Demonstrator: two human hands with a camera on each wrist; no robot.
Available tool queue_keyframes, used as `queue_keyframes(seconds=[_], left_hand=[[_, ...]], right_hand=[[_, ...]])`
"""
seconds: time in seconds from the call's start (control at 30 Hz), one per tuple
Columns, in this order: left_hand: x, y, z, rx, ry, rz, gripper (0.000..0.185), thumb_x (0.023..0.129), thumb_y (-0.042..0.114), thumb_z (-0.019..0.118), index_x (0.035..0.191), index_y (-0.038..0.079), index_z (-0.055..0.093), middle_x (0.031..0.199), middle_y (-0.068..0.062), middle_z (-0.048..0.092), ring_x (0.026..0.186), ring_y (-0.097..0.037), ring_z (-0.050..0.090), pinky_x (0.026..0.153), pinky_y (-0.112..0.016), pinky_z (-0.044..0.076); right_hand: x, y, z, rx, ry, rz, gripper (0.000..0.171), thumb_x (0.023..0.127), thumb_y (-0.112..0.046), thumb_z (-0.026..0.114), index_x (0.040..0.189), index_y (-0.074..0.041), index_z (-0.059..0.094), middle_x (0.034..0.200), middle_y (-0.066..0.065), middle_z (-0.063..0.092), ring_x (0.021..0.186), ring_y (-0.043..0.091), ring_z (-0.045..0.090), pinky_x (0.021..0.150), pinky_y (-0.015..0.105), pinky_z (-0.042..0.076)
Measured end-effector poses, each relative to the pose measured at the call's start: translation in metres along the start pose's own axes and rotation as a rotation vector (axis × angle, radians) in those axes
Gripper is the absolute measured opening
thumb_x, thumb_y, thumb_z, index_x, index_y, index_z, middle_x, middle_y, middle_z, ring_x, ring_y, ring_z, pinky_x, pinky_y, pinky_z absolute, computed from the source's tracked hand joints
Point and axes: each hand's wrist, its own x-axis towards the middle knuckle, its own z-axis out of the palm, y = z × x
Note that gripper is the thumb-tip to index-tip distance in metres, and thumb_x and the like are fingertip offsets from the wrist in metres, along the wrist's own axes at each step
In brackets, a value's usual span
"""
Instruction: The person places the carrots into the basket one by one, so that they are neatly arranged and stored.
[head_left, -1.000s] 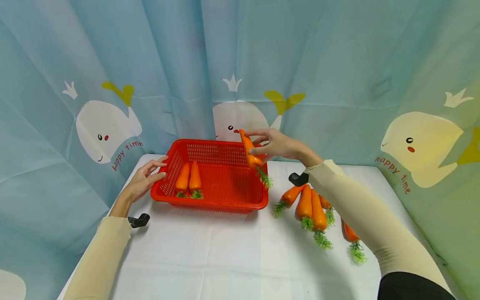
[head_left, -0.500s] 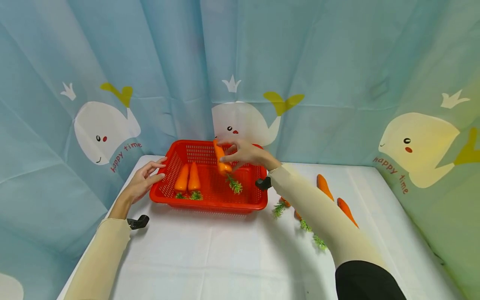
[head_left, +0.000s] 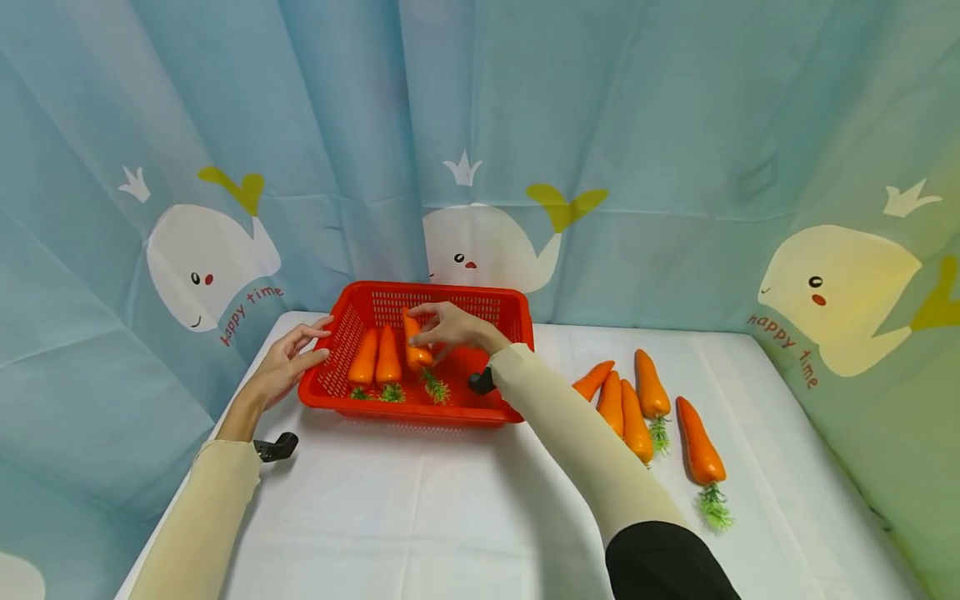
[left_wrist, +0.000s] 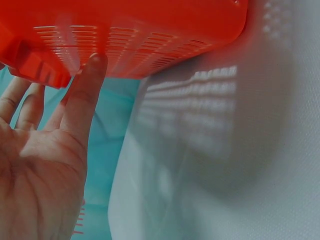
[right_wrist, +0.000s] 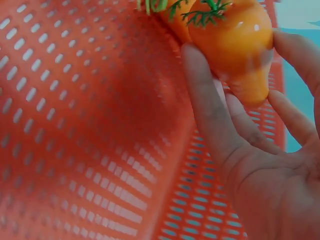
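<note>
A right hand [head_left: 450,327] pinches a glossy orange carrot [head_left: 415,343] with green tuft, low inside the red basket [head_left: 420,412] at the worktop's far left edge, beside two carrots [head_left: 377,358] already lying there. The left hand [head_left: 288,364], fingers straight, steadies the basket's left wall. Released tilted, the smooth carrot could roll against its neighbours.

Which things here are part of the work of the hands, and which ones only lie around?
In use:
- right hand gripping a carrot
- left hand touching the red basket
- two carrots in the basket
- five carrots on the table

Lying about:
- whale curtain
- white tablecloth
</note>
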Motion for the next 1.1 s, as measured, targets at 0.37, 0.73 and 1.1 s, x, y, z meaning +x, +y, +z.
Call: queue_keyframes(seconds=[0.37,0.73,1.1], left_hand=[[0.001,-0.001,0.0,-0.014,-0.012,0.011,0.029,0.102,0.009,0.061,0.128,-0.001,0.052,0.169,-0.011,0.023,0.153,-0.041,0.02,0.094,-0.023,0.054],[0.002,-0.004,-0.002,-0.005,-0.004,0.023,0.03,0.102,0.01,0.062,0.128,-0.001,0.051,0.169,-0.012,0.024,0.15,-0.038,0.028,0.094,-0.023,0.054],[0.001,-0.003,-0.001,-0.009,-0.004,0.026,0.029,0.102,0.008,0.061,0.127,0.0,0.052,0.168,-0.013,0.025,0.152,-0.041,0.024,0.093,-0.024,0.054]], right_hand=[[0.018,0.014,0.016,-0.002,-0.016,0.124,0.063,0.094,-0.011,0.075,0.151,-0.01,0.047,0.114,0.018,0.064,0.085,0.027,0.069,0.077,0.049,0.062],[0.022,0.011,0.023,0.01,-0.012,0.182,0.067,0.092,-0.01,0.078,0.152,-0.01,0.046,0.121,0.018,0.06,0.089,0.029,0.07,0.081,0.052,0.06],[0.024,0.013,0.024,-0.004,-0.022,0.187,0.067,0.092,-0.011,0.077,0.152,-0.011,0.047,0.121,0.017,0.059,0.089,0.028,0.07,0.08,0.052,0.061]])
